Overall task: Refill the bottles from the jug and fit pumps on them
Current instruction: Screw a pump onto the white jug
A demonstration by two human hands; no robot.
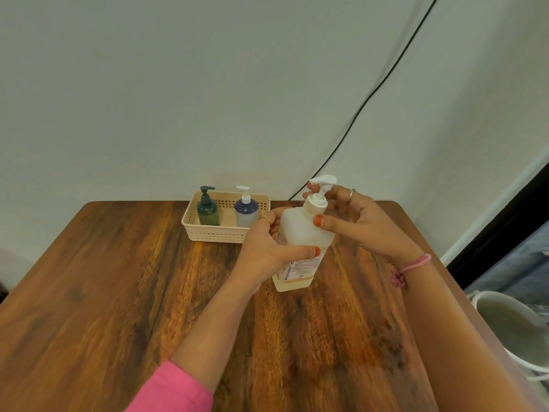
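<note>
Clear labelled bottle (pixel 300 245) stood upright on the wooden table (pixel 118 292), just in front-right of the cream basket (pixel 219 233). Left hand (pixel 267 248) wrapped round the bottle body, thumb across the label. Right hand (pixel 356 221) at the bottle neck, thumb and fingers curled round the white pump (pixel 319 194) collar, pump seated on top. Inside the basket: green bottle (pixel 208 211) at left, blue bottle (pixel 246 212) at right, both upright with pumps on. White bucket (pixel 514 328) well right of the basket, off the table edge. Black cable (pixel 386 75) ran up the wall behind the basket.
</note>
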